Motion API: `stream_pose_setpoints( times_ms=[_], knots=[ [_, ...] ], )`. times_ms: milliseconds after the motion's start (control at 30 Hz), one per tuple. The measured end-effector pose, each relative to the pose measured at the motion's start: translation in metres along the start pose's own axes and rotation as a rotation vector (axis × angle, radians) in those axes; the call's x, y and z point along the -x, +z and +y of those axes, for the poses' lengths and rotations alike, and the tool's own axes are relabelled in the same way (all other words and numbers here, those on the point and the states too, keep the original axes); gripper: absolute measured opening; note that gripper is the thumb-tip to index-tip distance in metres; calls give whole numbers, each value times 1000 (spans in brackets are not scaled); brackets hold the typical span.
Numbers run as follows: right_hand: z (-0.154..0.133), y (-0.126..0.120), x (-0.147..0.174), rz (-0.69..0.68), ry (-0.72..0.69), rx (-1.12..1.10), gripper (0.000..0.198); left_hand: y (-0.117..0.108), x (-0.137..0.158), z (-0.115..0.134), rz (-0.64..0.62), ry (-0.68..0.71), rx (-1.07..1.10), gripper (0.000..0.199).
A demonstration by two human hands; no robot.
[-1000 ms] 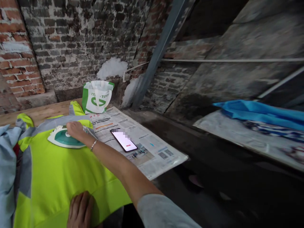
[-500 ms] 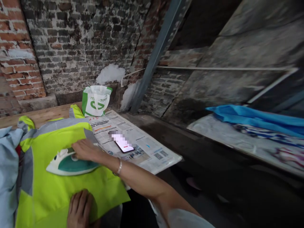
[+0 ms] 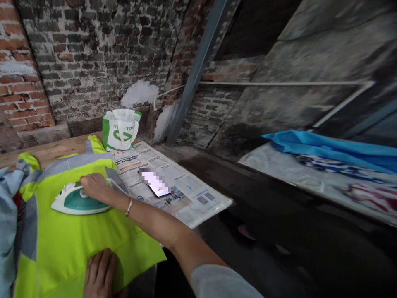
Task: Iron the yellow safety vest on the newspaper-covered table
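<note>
My right hand is closed around the handle of a white and green clothes iron. The iron's soleplate lies on a neon yellow garment with grey panels, its tip pointing left. Spread over the table, the garment shows a few soft creases. Nearer to me, my left hand rests on the cloth by its lower edge, fingers stretched out and lying flat; its thumb is partly hidden. A pale cord shows behind my right wrist, which wears a bracelet.
Newspaper covers the table's right part, with a lit phone on it. A white and green bag stands at the back. Light blue cloth lies at left. Across a dark gap, another table bears folded blue cloth.
My right hand has slid the iron a little farther away across the garment and slightly left. My left hand stays at about the same spot on the cloth. The view has shifted slightly.
</note>
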State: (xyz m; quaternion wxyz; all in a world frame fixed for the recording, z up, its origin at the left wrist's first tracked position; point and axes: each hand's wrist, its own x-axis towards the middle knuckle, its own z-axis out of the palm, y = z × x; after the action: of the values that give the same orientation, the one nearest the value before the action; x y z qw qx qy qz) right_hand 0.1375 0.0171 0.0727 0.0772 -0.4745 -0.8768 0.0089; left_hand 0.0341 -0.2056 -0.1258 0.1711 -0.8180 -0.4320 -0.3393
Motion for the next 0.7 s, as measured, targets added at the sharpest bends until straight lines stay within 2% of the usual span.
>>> stream_pose_setpoints(
  times_ms=[67,167,267,367,533,633,700],
  knots=[
    [-1,-2,-15,9,11,28,25,0,0,1,-2,-2,-1,48],
    [-5,-7,-28,17,2,42,36,0,-1,3,-4,-28,12,49],
    [-9,-11,-33,25,-11,41,42,0,-2,3,-3,-36,1,45],
    [-12,-12,-29,12,-29,43,37,-1,-3,0,5,-10,-27,42],
    [-13,-4,14,-84,-114,6,27,-6,-10,-7,0,93,-67,40],
    [-9,2,49,-96,-169,-19,29,-6,-13,-5,32,60,-53,36],
    [-5,5,61,-89,-164,-26,30,-5,-11,-3,33,26,-26,36]
  ],
)
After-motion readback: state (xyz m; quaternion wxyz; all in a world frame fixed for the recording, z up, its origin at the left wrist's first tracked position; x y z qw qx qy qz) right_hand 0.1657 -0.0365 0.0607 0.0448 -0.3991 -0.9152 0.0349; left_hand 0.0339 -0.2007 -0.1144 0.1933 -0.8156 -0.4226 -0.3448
